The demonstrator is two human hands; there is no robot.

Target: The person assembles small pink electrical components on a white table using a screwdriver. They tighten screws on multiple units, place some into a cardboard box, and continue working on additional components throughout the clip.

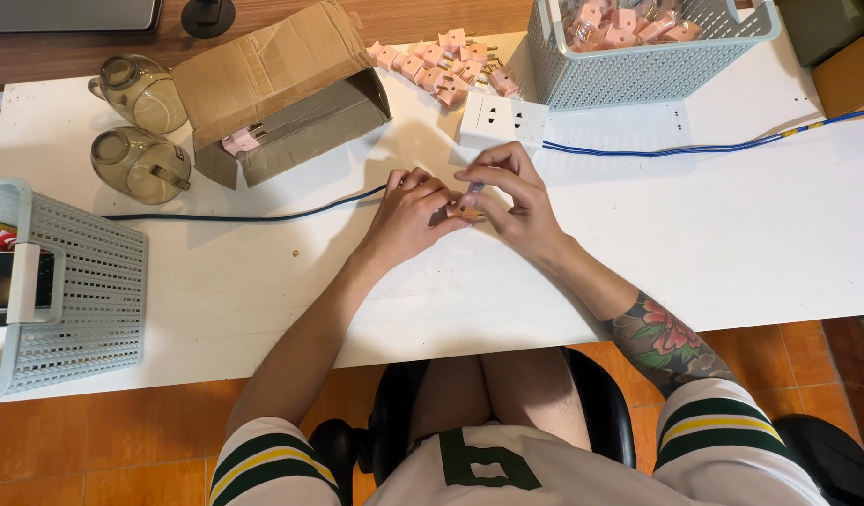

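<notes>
Both my hands meet over the white table (731, 244), just below a white socket block (503, 121). My left hand (408, 214) and my right hand (507, 201) pinch one small pink plug adapter (466, 211) between their fingertips; most of it is hidden by the fingers. A heap of the same pink adapters (446, 64) lies behind the socket block. More pink adapters fill the pale blue basket (638, 70) at the back right.
An open cardboard box (282, 94) lies on its side at the back left with one pink adapter (242, 141) at its mouth. Two glass mugs (141, 131) sit left of it. Another blue basket (85, 281) stands at the left edge. A blue cable (713, 147) crosses the table.
</notes>
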